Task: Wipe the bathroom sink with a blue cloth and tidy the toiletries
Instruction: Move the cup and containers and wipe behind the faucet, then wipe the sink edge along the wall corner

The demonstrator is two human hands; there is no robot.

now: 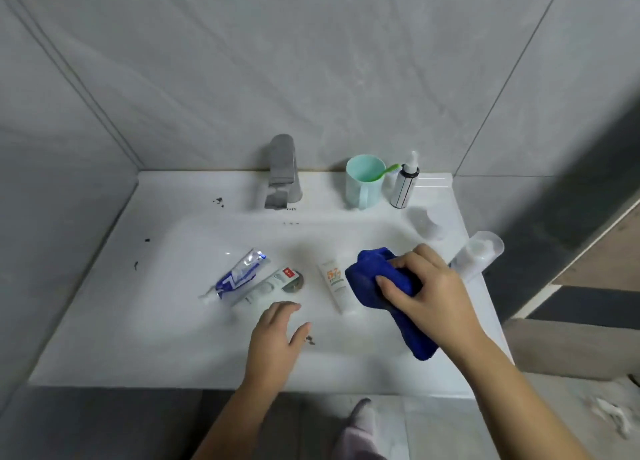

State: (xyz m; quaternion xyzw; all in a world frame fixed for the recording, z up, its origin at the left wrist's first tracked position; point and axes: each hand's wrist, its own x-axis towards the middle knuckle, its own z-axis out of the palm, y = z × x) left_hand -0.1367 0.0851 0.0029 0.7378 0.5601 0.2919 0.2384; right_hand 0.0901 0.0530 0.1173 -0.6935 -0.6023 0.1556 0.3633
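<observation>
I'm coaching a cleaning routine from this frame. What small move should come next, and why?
Probably the left hand should lift the white tube nearest it out of the basin. That tube, the blue toothpaste tube and the orange-printed tube lie where the blue cloth, gripped by the right hand, would wipe, and the left hand is open.

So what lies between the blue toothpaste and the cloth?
Two tubes, in the head view: a red-labelled tube and an orange-printed tube beside the cloth.
</observation>
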